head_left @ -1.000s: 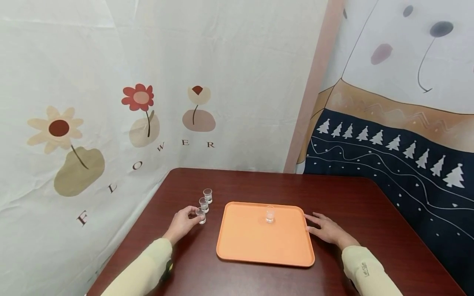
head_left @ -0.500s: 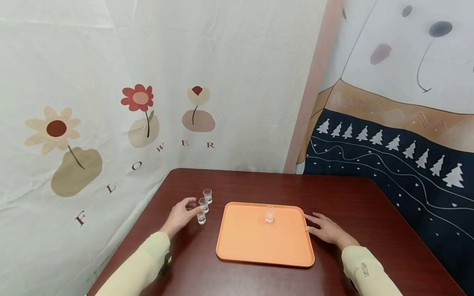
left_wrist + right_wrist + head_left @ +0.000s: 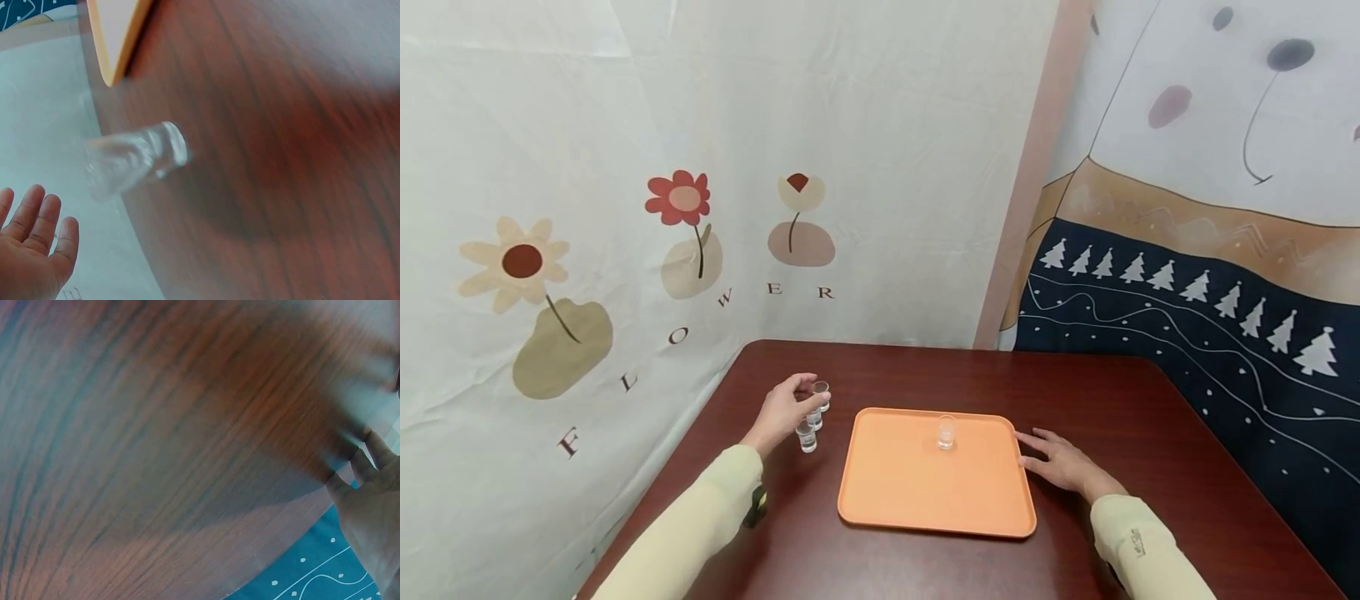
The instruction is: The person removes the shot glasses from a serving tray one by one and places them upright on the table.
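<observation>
Three small clear shot glasses stand in a row left of the tray: a near glass [image 3: 807, 437], a middle glass [image 3: 816, 419] and a far glass [image 3: 822, 389]. My left hand [image 3: 786, 410] reaches over the row, its thumb and fingertips close about the far glass and overlapping it. In the left wrist view that hand [image 3: 37, 250] shows loosely spread fingers, with one blurred glass [image 3: 137, 159] in front. A fourth shot glass [image 3: 946, 433] stands upright on the orange tray [image 3: 936, 500]. My right hand [image 3: 1060, 463] lies at the tray's right edge, fingers extended, fingertips at the rim.
A dark red-brown wooden table [image 3: 895, 567] carries everything. Behind it and to the left hangs a pale cloth [image 3: 895, 167] with printed flowers. A navy cloth [image 3: 1150, 325] with white trees borders the right side.
My left hand has left the near glass, which stays standing, and has moved forward along the row to the far glass. My right hand and the tray stay in place.
</observation>
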`<state>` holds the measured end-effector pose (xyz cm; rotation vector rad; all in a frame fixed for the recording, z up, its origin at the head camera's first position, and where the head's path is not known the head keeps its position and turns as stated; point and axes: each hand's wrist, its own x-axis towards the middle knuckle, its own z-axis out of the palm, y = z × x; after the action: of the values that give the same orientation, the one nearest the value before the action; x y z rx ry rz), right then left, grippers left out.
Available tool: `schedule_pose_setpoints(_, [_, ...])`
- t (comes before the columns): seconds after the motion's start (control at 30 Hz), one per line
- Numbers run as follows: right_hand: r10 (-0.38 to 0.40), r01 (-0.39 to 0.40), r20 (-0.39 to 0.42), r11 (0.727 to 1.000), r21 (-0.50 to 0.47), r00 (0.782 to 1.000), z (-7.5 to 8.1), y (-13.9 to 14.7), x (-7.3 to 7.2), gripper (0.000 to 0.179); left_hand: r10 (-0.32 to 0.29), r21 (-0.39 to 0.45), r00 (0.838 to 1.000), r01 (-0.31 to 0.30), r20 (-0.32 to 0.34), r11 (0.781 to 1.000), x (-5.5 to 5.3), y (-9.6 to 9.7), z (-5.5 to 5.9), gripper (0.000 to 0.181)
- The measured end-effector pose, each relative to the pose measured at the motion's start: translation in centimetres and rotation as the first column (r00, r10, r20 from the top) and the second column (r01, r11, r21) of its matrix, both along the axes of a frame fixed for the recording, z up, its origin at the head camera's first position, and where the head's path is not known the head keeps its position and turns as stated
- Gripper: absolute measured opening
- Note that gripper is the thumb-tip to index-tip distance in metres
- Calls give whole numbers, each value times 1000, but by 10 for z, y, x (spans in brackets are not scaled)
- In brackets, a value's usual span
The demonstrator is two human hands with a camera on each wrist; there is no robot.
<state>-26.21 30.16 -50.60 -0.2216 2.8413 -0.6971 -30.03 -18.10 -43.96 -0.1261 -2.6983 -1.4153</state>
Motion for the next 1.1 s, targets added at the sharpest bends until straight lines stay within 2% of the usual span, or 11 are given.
schedule_pose_setpoints(0.13, [2, -2, 3, 1000, 3, 1000, -1, 0, 1, 67, -28, 17, 1000, 28, 2, 999, -2, 18, 3, 56])
schedule_pose_setpoints(0.47, [-7, 7, -5, 1000, -5, 1000, -2, 1, 2, 68, -120, 9, 991, 121, -58, 993, -3, 68, 1, 54])
schedule_pose_setpoints(0.63, [-13, 13, -4, 1000, -9, 1000, -2, -1, 0, 68, -171, 23, 984, 172, -44, 985, -3, 91, -6, 54])
schedule_pose_setpoints(0.93, [-12, 12, -3, 1000, -11, 1000, -2, -1, -2, 67, -226, 35, 974, 225, 17, 974, -1, 133, -21, 49])
schedule_pose_setpoints(1.1, [-5, 5, -6, 1000, -14, 1000, 1, -1, -1, 66, -282, 44, 958, 280, 53, 959, 1, 151, -28, 49])
